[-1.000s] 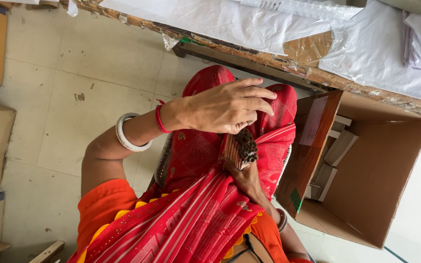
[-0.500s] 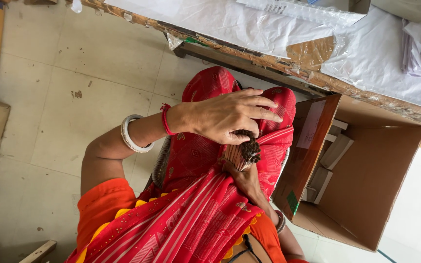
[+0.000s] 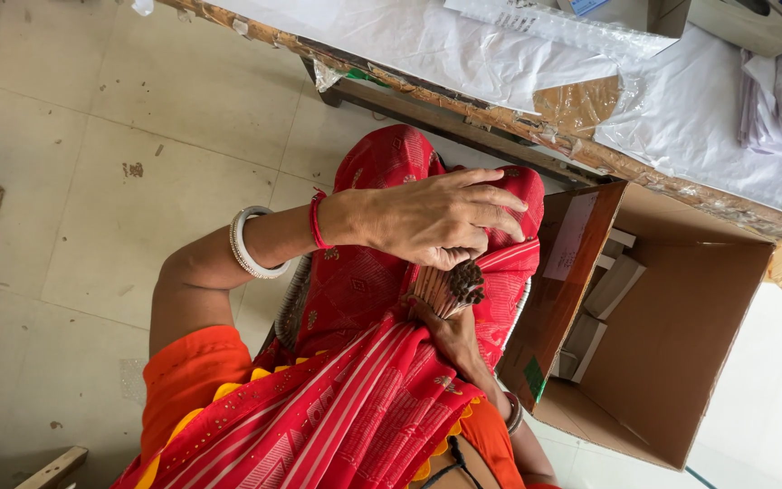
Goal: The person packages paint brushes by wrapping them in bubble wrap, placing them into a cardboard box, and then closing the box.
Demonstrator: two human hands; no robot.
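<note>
Since the earlier frame, little has shifted: the left hand (image 3: 436,217) still lies palm-down, fingers spread, over the top of the bundle of thin brown sticks (image 3: 450,288), touching their ends; the right hand (image 3: 450,340), partly hidden by red cloth (image 3: 364,398), is closed around the bundle from below, above the lap; just beside stands an open cardboard box (image 3: 681,344) under the counter (image 3: 463,109).

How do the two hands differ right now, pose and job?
The left hand lies palm down, fingers spread, over the tips of the stick bundle; the right hand grips the bundle from below, mostly hidden by red cloth. The left wrist shows white bangles and a red thread; the right wrist shows one darker bangle. Both touch the bundle.
</note>
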